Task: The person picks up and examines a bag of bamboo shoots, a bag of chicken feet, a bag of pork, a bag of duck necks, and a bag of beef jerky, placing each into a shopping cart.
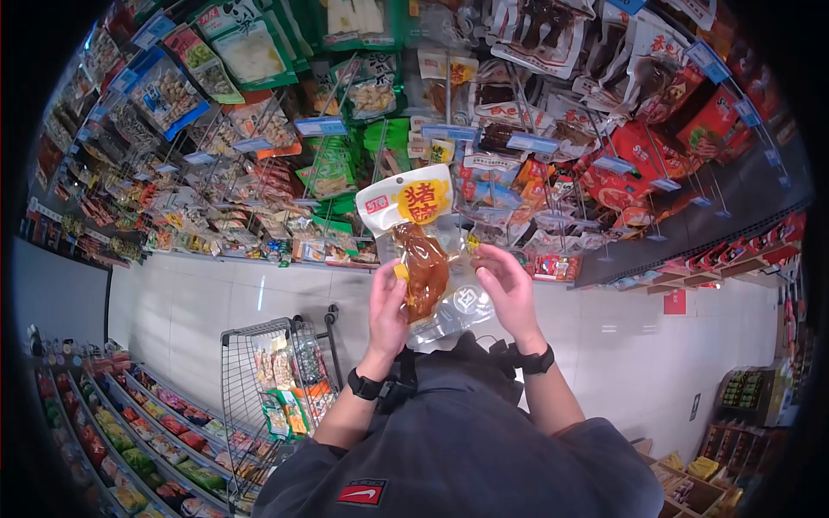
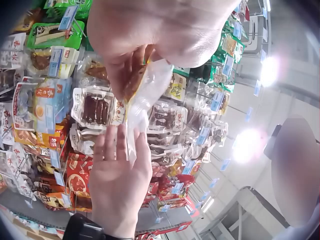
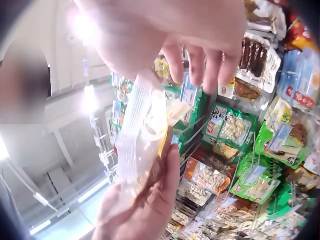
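Dark grey cloth of our short-sleeved shirt (image 1: pixel 449 440) lies nearest the head camera, with a red rectangular logo patch (image 1: pixel 361 492) on it. Just beyond, in front of our body, we hold a clear plastic food bag (image 1: pixel 423 259) between our two hands, its printed face turned up toward us and slightly tilted. Behind it are the packed display and the pale tiled floor (image 1: pixel 190 298).

Inside the bag we see one glossy, reddish-brown piece of meat (image 1: pixel 425 268), long and rounded, pressed against the film. Its header (image 1: pixel 401 203) is white with a yellow patch bearing large dark characters, a small red label at the left and a punched hole near the top. White printing forms a round emblem (image 1: pixel 466 300) at lower right, where the plastic is see-through and shiny. From the right wrist we see the film pale and translucent, with parallel ridges along one side.

Our left hand (image 1: pixel 389 302) grips the left edge, thumb over the front; our right hand (image 1: pixel 509 298) pinches the opposite edge between thumb and fingers. Each wrist wears a black band.

Ahead of us, packaged foods hang in rows, among them green bags (image 1: pixel 242 43) and blue-and-white price tags (image 1: pixel 320 127). Toward our left stands a grey wire shopping cart (image 1: pixel 242 371) holding several packets.
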### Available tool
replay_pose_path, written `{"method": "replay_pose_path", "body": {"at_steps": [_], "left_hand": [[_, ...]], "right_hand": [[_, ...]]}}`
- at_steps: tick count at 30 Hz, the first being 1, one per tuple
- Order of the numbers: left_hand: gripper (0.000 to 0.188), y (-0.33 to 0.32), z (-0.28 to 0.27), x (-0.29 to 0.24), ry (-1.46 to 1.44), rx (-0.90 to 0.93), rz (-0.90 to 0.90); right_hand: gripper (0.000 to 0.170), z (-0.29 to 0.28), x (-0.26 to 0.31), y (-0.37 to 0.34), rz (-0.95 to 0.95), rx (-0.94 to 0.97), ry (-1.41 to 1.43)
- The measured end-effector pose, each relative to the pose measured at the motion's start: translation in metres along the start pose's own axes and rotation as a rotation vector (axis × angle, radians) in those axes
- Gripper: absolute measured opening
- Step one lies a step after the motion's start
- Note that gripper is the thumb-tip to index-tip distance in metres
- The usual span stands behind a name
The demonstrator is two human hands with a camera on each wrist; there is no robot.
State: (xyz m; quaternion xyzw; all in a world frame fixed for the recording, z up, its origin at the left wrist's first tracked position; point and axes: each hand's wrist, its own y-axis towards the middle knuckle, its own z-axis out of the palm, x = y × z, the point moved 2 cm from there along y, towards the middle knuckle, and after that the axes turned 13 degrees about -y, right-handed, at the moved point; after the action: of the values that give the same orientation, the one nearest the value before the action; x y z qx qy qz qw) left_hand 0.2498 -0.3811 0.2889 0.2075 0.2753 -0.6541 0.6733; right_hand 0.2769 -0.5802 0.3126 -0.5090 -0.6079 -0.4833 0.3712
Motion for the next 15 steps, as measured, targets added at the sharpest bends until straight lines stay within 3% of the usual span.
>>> {"method": "replay_pose_path", "body": {"at_steps": [1,6,15], "left_hand": [[0.036,0.002,-0.0011,0.0003,0.011,0.04,-0.022],[0.033,0.0012,-0.0065,0.0057,0.068,0.066,-0.084],[0.032,0.0069,-0.0064,0.0066,0.158,0.081,-0.098]], "right_hand": [[0.033,-0.0011,-0.0065,0.0007,0.216,0.165,0.29],[0.041,-0.0045,-0.01,-0.0022,0.264,0.402,0.409],[0.041,0.0017,-0.0156,-0.0044,0.273,0.337,0.413]]}}
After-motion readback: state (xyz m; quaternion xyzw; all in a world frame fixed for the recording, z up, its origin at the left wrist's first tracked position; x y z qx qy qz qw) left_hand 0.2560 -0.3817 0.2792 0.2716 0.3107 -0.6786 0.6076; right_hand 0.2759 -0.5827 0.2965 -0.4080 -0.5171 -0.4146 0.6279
